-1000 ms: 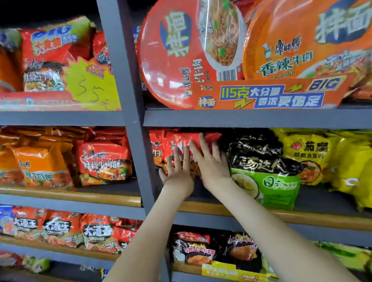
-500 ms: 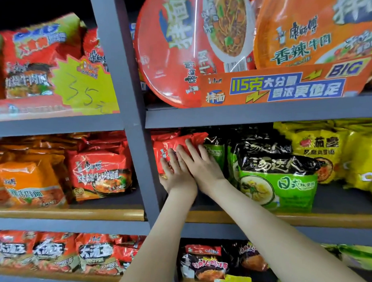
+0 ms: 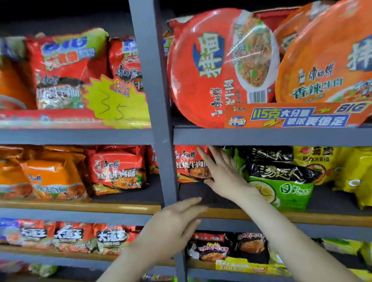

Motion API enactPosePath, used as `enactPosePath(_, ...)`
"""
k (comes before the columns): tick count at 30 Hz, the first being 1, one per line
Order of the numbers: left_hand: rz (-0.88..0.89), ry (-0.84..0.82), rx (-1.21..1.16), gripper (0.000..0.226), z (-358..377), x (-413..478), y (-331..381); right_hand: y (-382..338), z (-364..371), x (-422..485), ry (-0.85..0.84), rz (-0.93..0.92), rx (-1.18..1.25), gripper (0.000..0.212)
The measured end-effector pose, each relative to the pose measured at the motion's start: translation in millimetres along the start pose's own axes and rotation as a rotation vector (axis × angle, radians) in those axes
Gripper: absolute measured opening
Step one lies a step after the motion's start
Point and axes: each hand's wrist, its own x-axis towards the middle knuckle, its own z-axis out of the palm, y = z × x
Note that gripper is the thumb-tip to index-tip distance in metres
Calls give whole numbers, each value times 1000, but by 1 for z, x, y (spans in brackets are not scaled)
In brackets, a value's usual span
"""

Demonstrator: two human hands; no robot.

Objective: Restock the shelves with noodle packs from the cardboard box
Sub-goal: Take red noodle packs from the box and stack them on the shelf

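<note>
A red noodle pack (image 3: 188,164) stands at the left end of the middle shelf (image 3: 241,214), just right of the grey upright post (image 3: 160,119). My right hand (image 3: 224,173) lies flat against the pack's right side, fingers straight and spread. My left hand (image 3: 173,227) hovers lower, in front of the shelf's wooden lip, fingers relaxed and holding nothing. The cardboard box is out of view.
Green-and-black packs (image 3: 280,182) and yellow packs (image 3: 357,174) fill the shelf to the right. Red packs (image 3: 118,170) and orange packs (image 3: 53,178) sit left of the post. Large round bowl noodles (image 3: 215,68) stand on the shelf above; more packs (image 3: 211,247) lie below.
My left hand has come off the red pack and dropped down to the shelf's front edge. My right hand stays against the pack. The view has shifted a little to the left.
</note>
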Motion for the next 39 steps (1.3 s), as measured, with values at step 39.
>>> enactPosePath(39, 130, 211, 767, 61, -32, 18, -210, -174, 74, 104, 178, 886, -28, 38)
